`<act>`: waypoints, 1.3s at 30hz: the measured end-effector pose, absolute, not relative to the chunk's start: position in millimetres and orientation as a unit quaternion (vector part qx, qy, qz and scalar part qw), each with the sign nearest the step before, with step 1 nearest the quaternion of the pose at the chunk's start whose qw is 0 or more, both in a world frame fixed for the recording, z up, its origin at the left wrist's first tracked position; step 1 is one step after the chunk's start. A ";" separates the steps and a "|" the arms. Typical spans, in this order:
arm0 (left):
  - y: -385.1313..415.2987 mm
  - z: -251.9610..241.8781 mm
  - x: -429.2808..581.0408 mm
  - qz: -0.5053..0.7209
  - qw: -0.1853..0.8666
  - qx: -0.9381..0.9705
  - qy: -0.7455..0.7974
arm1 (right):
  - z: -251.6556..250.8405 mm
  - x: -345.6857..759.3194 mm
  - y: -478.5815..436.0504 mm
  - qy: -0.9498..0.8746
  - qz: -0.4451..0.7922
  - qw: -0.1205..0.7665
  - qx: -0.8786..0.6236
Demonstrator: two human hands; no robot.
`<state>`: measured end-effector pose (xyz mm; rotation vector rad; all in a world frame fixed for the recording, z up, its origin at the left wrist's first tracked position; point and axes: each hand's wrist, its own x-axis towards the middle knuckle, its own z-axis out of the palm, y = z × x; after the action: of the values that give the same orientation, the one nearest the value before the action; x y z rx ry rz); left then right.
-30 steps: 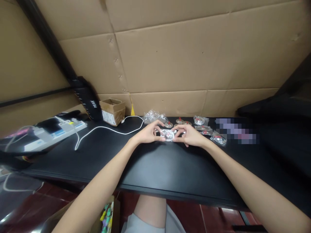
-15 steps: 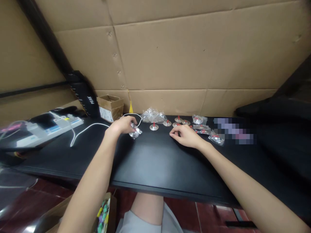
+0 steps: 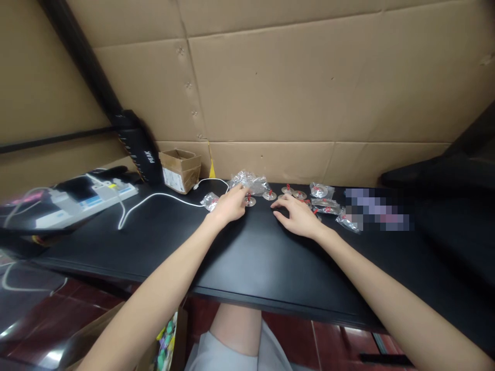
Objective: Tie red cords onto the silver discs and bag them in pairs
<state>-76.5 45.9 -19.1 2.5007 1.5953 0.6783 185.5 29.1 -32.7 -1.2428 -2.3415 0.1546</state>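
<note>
My left hand (image 3: 229, 205) reaches over the table with fingers stretched out, beside a small metal finger cymbal (image 3: 251, 202) with a red loop. Whether the fingertips touch it is hard to tell. Left of this hand lies a clear plastic packet (image 3: 209, 200). My right hand (image 3: 297, 215) rests low over the table, thumb and fingers apart, holding nothing. Behind it several more cymbals stand with their red loops up, one of them a cymbal (image 3: 269, 195) between the two hands. To its right are cymbals in clear bags, such as a bagged cymbal (image 3: 320, 191).
A pile of crumpled clear bags (image 3: 249, 181) and an open cardboard box (image 3: 181, 167) stand along the back of the black table (image 3: 247, 268). A white cable (image 3: 162, 195) runs to a power strip (image 3: 88, 203) at left. A cardboard wall rises behind.
My left hand has let go of the plastic packet, which now lies on the table, and has moved right to the nearest cymbal. The fingers of my right hand have spread a little.
</note>
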 end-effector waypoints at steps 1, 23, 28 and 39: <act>46.2 -20.4 -75.3 0.221 0.050 0.820 0.526 | -34.6 184.1 30.1 -0.852 0.046 0.242 -0.463; 47.3 -14.5 -75.8 0.248 0.138 0.812 0.510 | -26.4 164.8 26.0 -0.854 -0.022 0.195 -0.483; 44.3 -15.2 -71.9 0.242 0.106 0.816 0.514 | -27.1 166.9 26.5 -0.843 0.004 0.220 -0.490; 48.6 -24.0 -67.5 0.241 0.098 0.834 0.487 | -29.4 167.7 28.0 -0.839 0.019 0.242 -0.488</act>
<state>-67.5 48.6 -24.0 2.4675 1.4423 0.7125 167.7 28.0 -29.4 -1.3330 -2.2921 0.0522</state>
